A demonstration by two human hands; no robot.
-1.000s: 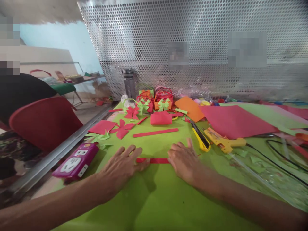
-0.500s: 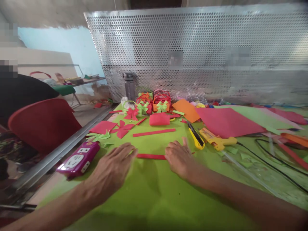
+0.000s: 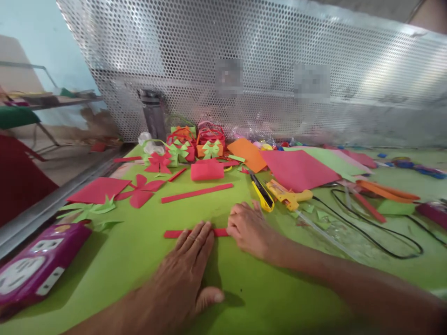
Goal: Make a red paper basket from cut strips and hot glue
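A narrow red paper strip lies across the green tabletop in front of me. My left hand rests flat over its middle, fingers stretched out and thumb spread. Curled at the strip's right end are the fingers of my right hand, which hide that end. Beyond the hands lies a second red strip, with a folded red paper piece behind it. A yellow and black utility knife and a yellow glue gun lie just past my right hand.
A purple power strip sits at the left. Red paper flowers, green cutouts and small paper baskets stand farther back near a bottle. Red sheets and a black cord lie right. A perforated metal panel rises behind.
My left hand has come right and down onto the strip, where it lies flat. My right hand stays at the strip's right end. The view has turned to the right.
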